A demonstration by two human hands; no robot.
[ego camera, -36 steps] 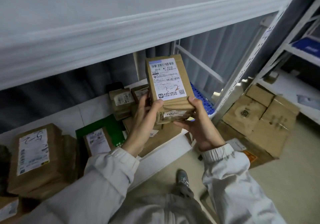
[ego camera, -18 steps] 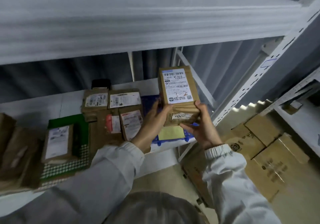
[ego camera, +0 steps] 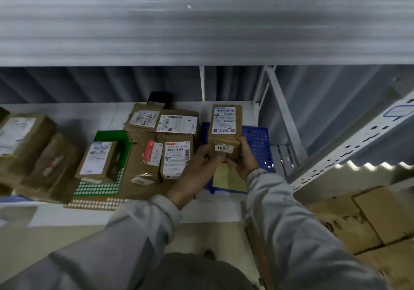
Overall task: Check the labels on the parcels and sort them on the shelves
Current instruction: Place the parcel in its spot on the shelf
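I hold a small brown parcel (ego camera: 225,123) with a white barcode label over the blue perforated tray (ego camera: 257,137) at the right end of the white shelf (ego camera: 74,112). My left hand (ego camera: 201,164) grips its lower left edge and my right hand (ego camera: 243,157) grips its lower right corner. The label faces me. A small sticker reading "1000" shows on the near end. Several other labelled brown parcels (ego camera: 177,157) lie on the shelf to the left.
A green dotted box (ego camera: 112,137) carries a labelled parcel (ego camera: 96,158). More brown parcels (ego camera: 24,142) fill the shelf's left end. An upper shelf board (ego camera: 201,32) hangs overhead. A perforated upright (ego camera: 349,151) stands on the right, with cardboard boxes (ego camera: 369,220) on the floor below.
My hands have carried the parcel down and forward, from in front of my face to just above the blue tray. My view has swung left along the shelf.
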